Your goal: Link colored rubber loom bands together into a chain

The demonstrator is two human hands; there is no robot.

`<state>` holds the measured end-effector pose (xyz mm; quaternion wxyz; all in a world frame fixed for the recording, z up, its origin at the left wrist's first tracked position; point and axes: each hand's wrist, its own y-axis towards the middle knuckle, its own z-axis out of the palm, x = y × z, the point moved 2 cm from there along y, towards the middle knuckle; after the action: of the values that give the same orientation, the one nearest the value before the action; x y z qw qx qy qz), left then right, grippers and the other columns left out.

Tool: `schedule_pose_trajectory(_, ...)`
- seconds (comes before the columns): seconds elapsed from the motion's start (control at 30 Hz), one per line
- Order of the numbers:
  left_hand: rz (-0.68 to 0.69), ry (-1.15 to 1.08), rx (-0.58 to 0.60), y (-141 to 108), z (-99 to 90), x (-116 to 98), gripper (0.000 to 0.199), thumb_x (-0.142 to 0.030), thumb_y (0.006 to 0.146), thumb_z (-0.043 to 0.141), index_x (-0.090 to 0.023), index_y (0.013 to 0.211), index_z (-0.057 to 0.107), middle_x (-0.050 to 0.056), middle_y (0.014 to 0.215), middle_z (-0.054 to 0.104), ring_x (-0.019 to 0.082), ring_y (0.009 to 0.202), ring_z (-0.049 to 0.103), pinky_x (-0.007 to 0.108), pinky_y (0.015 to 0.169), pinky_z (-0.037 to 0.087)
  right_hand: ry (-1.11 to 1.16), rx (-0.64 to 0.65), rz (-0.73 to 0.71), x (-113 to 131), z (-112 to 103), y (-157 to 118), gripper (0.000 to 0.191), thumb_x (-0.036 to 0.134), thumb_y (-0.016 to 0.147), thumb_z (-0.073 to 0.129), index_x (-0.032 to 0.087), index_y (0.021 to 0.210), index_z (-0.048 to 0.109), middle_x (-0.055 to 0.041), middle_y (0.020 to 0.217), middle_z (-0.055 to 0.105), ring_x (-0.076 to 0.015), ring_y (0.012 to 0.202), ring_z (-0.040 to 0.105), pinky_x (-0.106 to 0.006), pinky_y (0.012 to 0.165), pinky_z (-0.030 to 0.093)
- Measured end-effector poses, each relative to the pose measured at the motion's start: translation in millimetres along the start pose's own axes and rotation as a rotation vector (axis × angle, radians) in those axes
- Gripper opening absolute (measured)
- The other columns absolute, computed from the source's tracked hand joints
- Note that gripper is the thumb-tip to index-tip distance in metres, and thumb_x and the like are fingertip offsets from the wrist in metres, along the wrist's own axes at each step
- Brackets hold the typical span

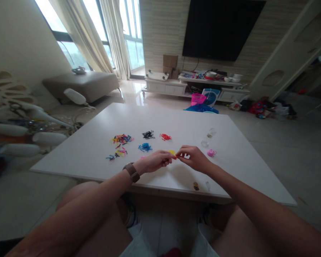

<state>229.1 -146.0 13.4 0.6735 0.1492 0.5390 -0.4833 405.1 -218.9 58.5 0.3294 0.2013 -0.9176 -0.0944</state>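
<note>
Over the white table (187,125), my left hand (158,161) and my right hand (192,157) meet at the fingertips. Between them is a small orange-red piece (176,157), too small to name surely. Both hands have their fingers closed around it. A yellow pile (172,152) lies just behind the fingertips. Left of my hands are a blue pile (145,147), a black pile (148,134) and a mixed-colour pile (122,139) of small bands. A red pile (165,137) lies beyond my left hand, and a bit of pink shows behind its wrist.
On the table's right are a pink item (211,153) and clear containers (205,143). A small brown-yellow object (196,186) and a clear one (208,185) lie near the front edge. White lamp heads (74,96) stand at the left. A pink basket (198,99) is past the far edge.
</note>
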Motion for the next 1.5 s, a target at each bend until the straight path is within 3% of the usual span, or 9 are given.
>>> schedule_pose_trajectory(0.33,0.068,0.124,-0.031,-0.6,-2.7,-2.4,0.027,-0.035,0.069,0.078,-0.013,0.069,0.063,-0.001,0.066,0.052,0.008,0.059,0.04,0.026,0.057,0.028,0.055,0.012,-0.001,1.6,-1.2,0.5,0.012,0.012,0.082,0.062,0.019,0.084,0.072,-0.0027,0.083,0.066,-0.0125,0.069,0.06,-0.024,0.066,0.048)
schedule_pose_trajectory(0.67,0.114,0.226,0.028,-7.1,2.7,-7.6,0.023,-0.032,0.072,0.067,-0.015,0.063,0.056,-0.004,0.058,0.045,0.008,0.054,0.035,0.028,0.055,0.023,0.158,0.117,-0.094,16.8,1.8,1.5,0.016,0.004,0.077,0.054,0.018,0.078,0.062,-0.0012,0.08,0.062,-0.0114,0.068,0.055,-0.023,0.065,0.047)
schedule_pose_trajectory(1.2,0.213,0.507,-0.033,-11.1,0.8,-15.0,0.022,-0.034,0.08,0.056,-0.014,0.071,0.059,-0.004,0.06,0.046,0.009,0.057,0.038,0.025,0.056,0.029,0.25,0.049,0.1,4.1,3.1,2.8,0.005,0.013,0.079,0.063,0.017,0.076,0.064,-0.0003,0.072,0.067,-0.0127,0.065,0.061,-0.025,0.064,0.048)
schedule_pose_trajectory(1.5,0.255,0.679,-0.051,-16.7,6.3,-22.9,0.024,-0.037,0.085,0.055,-0.015,0.077,0.06,-0.002,0.067,0.052,0.011,0.062,0.046,0.025,0.059,0.035,0.356,0.061,0.174,5.8,3.9,0.4,0.007,0.017,0.085,0.06,0.017,0.089,0.066,-0.0024,0.077,0.072,-0.0155,0.069,0.07,-0.026,0.066,0.052)
